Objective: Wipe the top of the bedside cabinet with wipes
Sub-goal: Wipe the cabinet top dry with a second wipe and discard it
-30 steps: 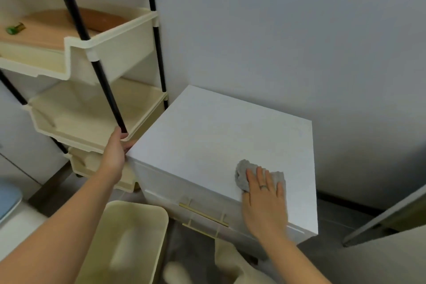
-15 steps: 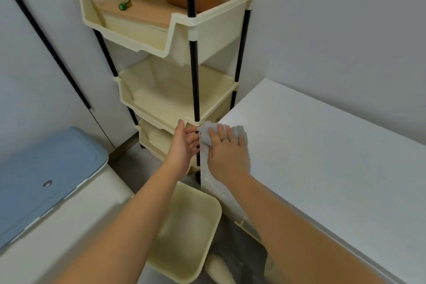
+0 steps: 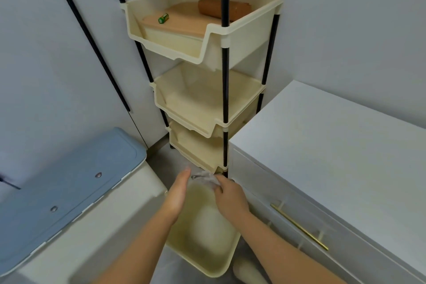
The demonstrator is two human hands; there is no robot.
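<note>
The white bedside cabinet (image 3: pixel 322 140) fills the right side, its top bare, with a brass drawer handle (image 3: pixel 299 228) on the front. My right hand (image 3: pixel 228 193) is off the cabinet, left of its front corner, pinching a crumpled grey wipe (image 3: pixel 206 178). My left hand (image 3: pixel 178 191) is held flat and upright beside the wipe, fingers straight, holding nothing. Both hands hover above a cream bin (image 3: pixel 202 233) on the floor. The wipe is blurred.
A cream rack of stacked trays on black poles (image 3: pixel 207 108) stands against the cabinet's left side; its top tray holds a brown roll (image 3: pixel 221 10) and a green battery (image 3: pixel 163 18). A white box with a blue lid (image 3: pixel 69 182) sits at lower left. Walls close in behind.
My right hand swept the wipe from the cabinet top's front right to its left corner, then off the edge and down over the bin. My left hand left the corner and dropped alongside.
</note>
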